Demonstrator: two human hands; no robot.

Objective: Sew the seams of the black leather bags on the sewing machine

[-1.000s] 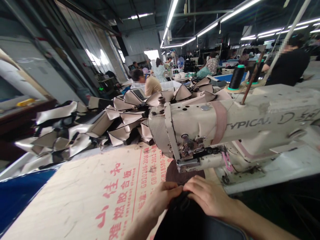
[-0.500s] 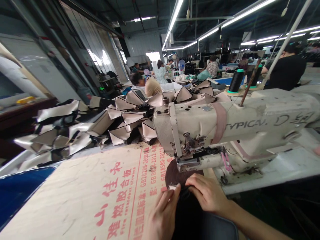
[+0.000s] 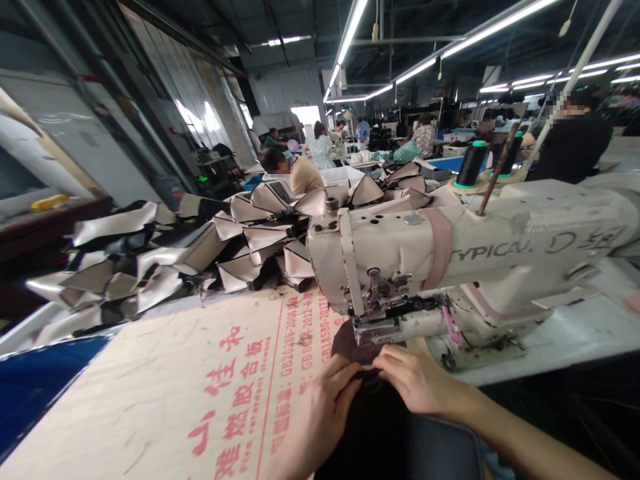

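Note:
My left hand (image 3: 327, 403) and my right hand (image 3: 417, 380) are close together in front of the sewing machine (image 3: 385, 247). Both sets of fingers pinch the upper edge of a black fabric piece (image 3: 375, 427), which hangs toward me. A small pale strip shows between the fingertips; what it is I cannot make out. Just beyond them, a dark brown coiled roll (image 3: 345, 343) lies on the plywood, partly under the machine head and partly hidden by my hands. A smooth dark panel (image 3: 445, 443) sits below my right wrist.
A plywood board (image 3: 175, 393) with red lettering covers the left side. Behind it rises a heap of beige and black sewn pieces (image 3: 260, 237). Black thread cones (image 3: 470, 165) stand behind the machine. A person in a beige top (image 3: 306, 175) works beyond the heap, others farther back.
My left hand has moved up and right, bringing its fingertips against the black fabric's edge beside my right fingers. The pale bit it pinched is now mostly covered. My right hand has barely shifted.

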